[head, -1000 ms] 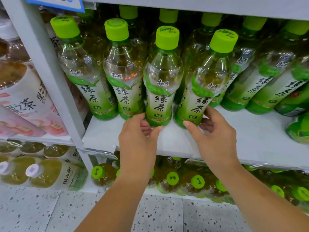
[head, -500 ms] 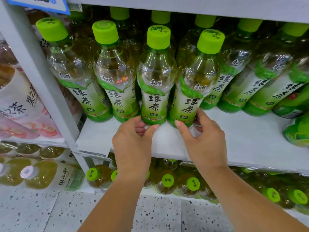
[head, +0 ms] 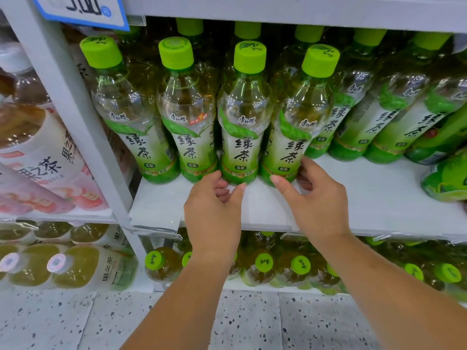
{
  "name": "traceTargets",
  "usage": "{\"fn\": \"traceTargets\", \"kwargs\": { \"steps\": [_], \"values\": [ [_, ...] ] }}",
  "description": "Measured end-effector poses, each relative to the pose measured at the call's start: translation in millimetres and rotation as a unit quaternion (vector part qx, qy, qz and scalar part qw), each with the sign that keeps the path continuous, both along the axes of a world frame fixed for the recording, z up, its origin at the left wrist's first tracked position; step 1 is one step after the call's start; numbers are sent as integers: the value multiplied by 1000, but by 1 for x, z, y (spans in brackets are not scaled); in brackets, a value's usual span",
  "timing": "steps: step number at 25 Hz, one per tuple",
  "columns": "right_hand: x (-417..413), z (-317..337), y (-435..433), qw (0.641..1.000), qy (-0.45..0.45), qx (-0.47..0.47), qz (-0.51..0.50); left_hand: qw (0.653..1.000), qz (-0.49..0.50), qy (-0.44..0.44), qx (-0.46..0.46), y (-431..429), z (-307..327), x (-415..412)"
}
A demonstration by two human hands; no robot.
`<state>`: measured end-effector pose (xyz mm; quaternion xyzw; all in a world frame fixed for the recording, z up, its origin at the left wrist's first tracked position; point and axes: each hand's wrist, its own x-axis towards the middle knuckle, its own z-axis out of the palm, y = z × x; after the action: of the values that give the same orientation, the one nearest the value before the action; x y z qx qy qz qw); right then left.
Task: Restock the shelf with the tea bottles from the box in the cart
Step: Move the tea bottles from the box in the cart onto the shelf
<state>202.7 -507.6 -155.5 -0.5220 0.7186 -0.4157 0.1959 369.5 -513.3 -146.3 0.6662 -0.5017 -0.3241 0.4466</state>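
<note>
1. Since a second ago, the fourth tea bottle [head: 295, 137] has come more upright and closed in beside the third tea bottle [head: 243, 137], and both hands have stayed at the bottles' feet (the view itself has shifted a little too).
2. Along the bottom of the frame lies a pale speckled floor [head: 252, 324], with two bare forearms reaching up across it.
3. Just above the floor, green-capped lower bottles [head: 262, 263] stand on a lower shelf, seen mostly from their tops.
4. At centre, the left hand [head: 214, 203] has its fingers curled in under the palm. Its thumb tip is at the foot of the third tea bottle, and the hand is not wrapped round anything.
5. Right of centre, the right hand [head: 318, 198] grips the base of the fourth tea bottle, with the thumb across the front and the fingers round the right side.
6. Both hands hover over the front of the white shelf [head: 366, 198], which is bare board towards the right.
7. Four green tea bottles form the front row in mid-frame, and the two handled ones are its right-hand pair.
8. Behind and to the right, more back-row bottles [head: 391, 117] lean in the shadow.
9. At left, a grey upright post [head: 63, 97] divides off the peach-labelled bottles [head: 38, 152], and a blue-edged price tag [head: 83, 8] hangs at the upper left.
</note>
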Motion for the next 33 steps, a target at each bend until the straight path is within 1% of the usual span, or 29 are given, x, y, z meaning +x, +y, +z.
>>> {"fn": "traceTargets", "kwargs": {
  "steps": [2,5,9,12,16,19,22,25,28,33],
  "values": [
    [1,6,0,999,-47,16,3,999,-30,14,17,2,5,4],
    [1,16,-1,992,-105,72,15,996,-73,4,44,4,14,8],
    [11,32,10,984,-126,123,-4,988,-105,15,112,7,36,12],
    [18,48,32,971,-171,164,-29,972,-171,22,162,16,55,16],
    [28,74,67,957,-190,218,-26,951,-233,1,204,38,76,33],
    [32,96,99,944,-189,271,-26,938,-256,-4,232,62,93,49],
    [41,117,136,938,-182,294,-25,924,-288,-22,250,83,110,66],
    [49,140,169,936,-166,309,-30,908,-315,-19,276,104,132,74],
    [56,171,207,934,-187,298,-59,891,-355,-11,282,139,159,76],
    [57,217,281,920,-230,291,-124,868,-410,-18,278,188,192,74]
  ]
}}
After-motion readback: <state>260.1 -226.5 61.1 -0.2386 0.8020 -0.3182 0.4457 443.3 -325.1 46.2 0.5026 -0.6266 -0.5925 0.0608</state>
